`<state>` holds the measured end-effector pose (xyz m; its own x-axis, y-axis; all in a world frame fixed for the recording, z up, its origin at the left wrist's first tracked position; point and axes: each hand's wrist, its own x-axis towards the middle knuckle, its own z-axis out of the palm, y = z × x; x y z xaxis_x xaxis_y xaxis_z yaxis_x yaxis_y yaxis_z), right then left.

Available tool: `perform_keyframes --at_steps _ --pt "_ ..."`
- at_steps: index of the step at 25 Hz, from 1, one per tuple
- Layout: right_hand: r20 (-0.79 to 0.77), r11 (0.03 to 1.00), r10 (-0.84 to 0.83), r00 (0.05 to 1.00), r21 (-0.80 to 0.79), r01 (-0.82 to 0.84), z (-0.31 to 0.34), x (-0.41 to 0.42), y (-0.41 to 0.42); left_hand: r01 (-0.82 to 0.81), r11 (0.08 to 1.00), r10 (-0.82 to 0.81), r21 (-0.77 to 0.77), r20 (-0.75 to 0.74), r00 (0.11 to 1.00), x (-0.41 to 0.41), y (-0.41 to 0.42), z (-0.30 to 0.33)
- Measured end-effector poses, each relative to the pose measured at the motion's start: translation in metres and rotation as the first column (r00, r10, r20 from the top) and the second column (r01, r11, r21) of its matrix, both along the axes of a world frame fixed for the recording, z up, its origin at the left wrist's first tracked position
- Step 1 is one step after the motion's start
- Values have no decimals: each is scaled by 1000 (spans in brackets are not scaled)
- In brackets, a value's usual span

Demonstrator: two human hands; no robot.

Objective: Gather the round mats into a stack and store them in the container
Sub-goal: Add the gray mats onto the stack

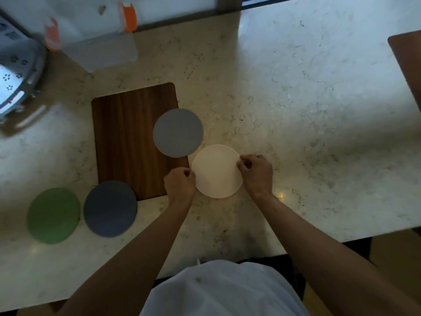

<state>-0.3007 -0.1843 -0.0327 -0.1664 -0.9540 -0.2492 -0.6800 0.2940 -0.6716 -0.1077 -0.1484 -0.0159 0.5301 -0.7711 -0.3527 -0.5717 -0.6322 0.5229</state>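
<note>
Pale marble countertop (296, 87) under soft window light.

Both bare forearms reach forward from the bottom of the view and converge on the white round mat (216, 171), which serves as the landmark here. The left hand (180, 182) sits at the mat's left edge, knuckles up, fingers curled, with thumb and forefinger pinching the rim. The right hand (256, 171) sits at the mat's right edge, a little farther from the body than the left, its fingers bent and its fingertips (242, 161) closed on the rim. Both wrists are fairly straight, the palms face down toward the tabletop (319, 110), and the hands are well apart, with the mat's full width between them
</note>
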Motion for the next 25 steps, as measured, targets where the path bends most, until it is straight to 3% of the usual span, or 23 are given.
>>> perform_keyframes --at_steps 7,12,18,25 --pt "-118 997 -65 991 39 70 2 10 3 -36 999 36 7 16 999 -7 -1 4" --pt "-120 980 -19 993 192 42 7 14 -11 -36 999 36 0 -31 999 -1 0 4" --pt "-8 960 -103 995 260 101 14 11 -3 -71 997 76 38 -169 983 15 -2 -1" --pt "155 952 -207 966 259 163 22 21 0 -132 985 165 110 -395 904 40 -5 6"
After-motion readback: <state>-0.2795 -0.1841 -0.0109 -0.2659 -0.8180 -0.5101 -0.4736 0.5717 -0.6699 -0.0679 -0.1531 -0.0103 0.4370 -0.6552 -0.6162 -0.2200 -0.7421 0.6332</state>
